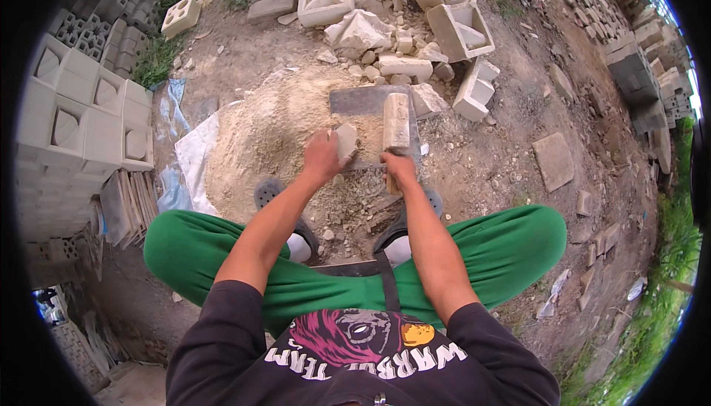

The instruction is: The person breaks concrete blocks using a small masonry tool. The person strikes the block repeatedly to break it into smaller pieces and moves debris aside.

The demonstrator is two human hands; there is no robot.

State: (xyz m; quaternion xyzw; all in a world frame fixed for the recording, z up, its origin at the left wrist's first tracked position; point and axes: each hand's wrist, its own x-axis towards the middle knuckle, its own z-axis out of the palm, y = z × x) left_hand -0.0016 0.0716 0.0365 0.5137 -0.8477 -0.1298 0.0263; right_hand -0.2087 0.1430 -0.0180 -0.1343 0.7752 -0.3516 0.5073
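Observation:
My left hand is closed on a pale broken block piece, low over a flat dark slab. In my right hand is the handle of a dusty wooden mallet. Its long, thick head points away from me and lies over the right part of the slab. Sandy crumbs cover the slab between the two hands. My right fingers wrap the handle, whose end shows below the fist. A mound of pale crushed material rises just left of the slab.
Broken hollow blocks and rubble are heaped beyond the slab. A white sheet shows under the mound's left edge. Stacked pale blocks stand at left, grey ones at far right. My clogs flank the near ground.

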